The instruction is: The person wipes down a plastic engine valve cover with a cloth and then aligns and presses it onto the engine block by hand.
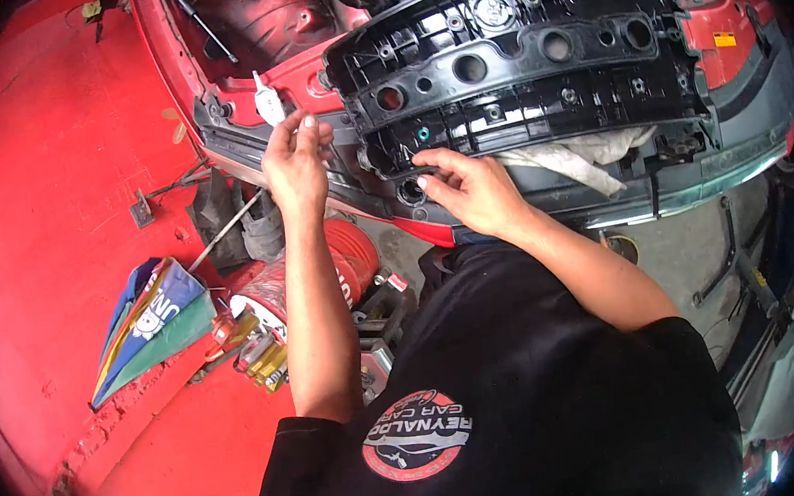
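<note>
A black valve cover [513, 68] lies inner side up across the front of a red car, its ribs and round holes showing. My right hand [477, 192] is at its near left corner, index finger and thumb on either side of the near rim. My left hand [296, 167] is raised left of the cover, fingers curled toward the thumb. Just beyond its fingertips is a small white tube with a pointed nozzle [268, 104]; whether the fingers hold it I cannot tell. A grey rag [573, 159] sticks out under the cover.
The car's dark front trim [729, 162] runs along the near side. On the left, a folded multicoloured umbrella [153, 317] rests on the red floor near a red drum [351, 257]. Gold and red packages [260, 354] lie beside it. A metal stand [738, 261] is at right.
</note>
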